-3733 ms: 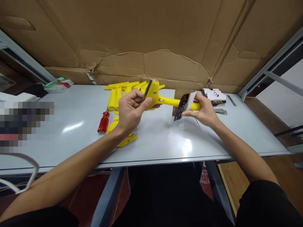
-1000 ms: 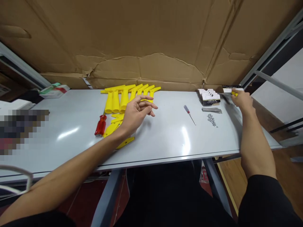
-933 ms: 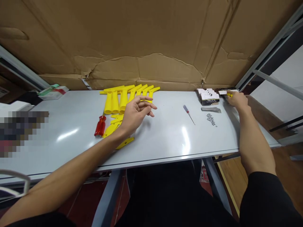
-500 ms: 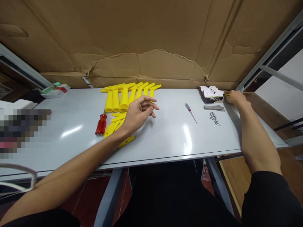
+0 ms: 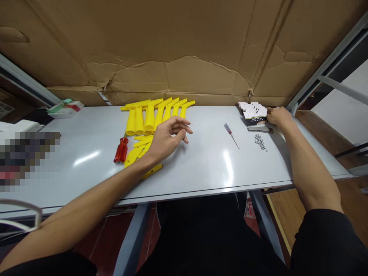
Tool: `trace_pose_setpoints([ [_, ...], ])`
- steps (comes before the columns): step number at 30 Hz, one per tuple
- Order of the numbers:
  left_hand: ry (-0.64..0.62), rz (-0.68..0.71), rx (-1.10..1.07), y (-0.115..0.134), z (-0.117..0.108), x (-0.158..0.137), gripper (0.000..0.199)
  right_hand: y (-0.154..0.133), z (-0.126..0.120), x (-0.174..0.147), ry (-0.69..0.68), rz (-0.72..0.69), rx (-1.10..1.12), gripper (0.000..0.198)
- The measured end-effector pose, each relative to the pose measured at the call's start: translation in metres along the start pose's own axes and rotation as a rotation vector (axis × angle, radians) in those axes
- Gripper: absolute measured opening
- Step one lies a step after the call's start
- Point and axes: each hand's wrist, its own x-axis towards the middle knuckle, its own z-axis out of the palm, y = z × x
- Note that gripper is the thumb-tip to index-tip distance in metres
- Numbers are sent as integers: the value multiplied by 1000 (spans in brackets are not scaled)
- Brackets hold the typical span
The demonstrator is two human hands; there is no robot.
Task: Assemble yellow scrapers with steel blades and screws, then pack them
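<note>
1. Yellow plastic scraper handles [image 5: 149, 118] lie in a row at the rear of the bench [image 5: 195, 168], close to the upright cardboard sheet [image 5: 178, 46], their round open ends facing the person.
2. Flat yellow plastic parts [image 5: 133, 155] lie in a loose group in front of the row, partly hidden by the left hand [image 5: 169, 136].
3. The left hand is over the middle of the bench, its fingers parted and half bent, thumb below. From here I cannot tell whether it touches the surface.
4. The right hand [image 5: 283, 116] is at the right end of the fanned, black-and-white printed cards [image 5: 254, 111]. Its fingers appear narrowed at the stack's edge; I cannot tell whether they grip anything.
5. Flat metal blades [image 5: 261, 130] lie just in front of the cards, with a pile of small screws [image 5: 260, 142] in front of these.
6. A small clear-handled screwdriver [image 5: 231, 135] lies left of the screws, shaft toward the person.
7. A red-handled screwdriver [image 5: 120, 151] lies left of the flat parts.
</note>
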Motion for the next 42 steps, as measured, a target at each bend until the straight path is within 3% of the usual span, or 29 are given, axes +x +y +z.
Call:
trace_pose_setpoints([
  [10,-3,15,21,2,-2,0,14,-21,-9,-21,37,112,21,56],
  [14,3,24,16,2,-2,0,14,-25,-24,-36,176,82,48,59],
  [18,0,37,30,2,-2,1,15,-36,-33,-44,177,2,92,52],
  [26,112,82,48,2,-16,11,19,-54,-16,-36,66,-128,113,62],
  [32,90,80,69,2,-13,9,16,-58,-6,-37,78,-103,106,81],
  [42,65,77,98,2,-11,7,16,-65,-9,-39,112,-132,115,71],
])
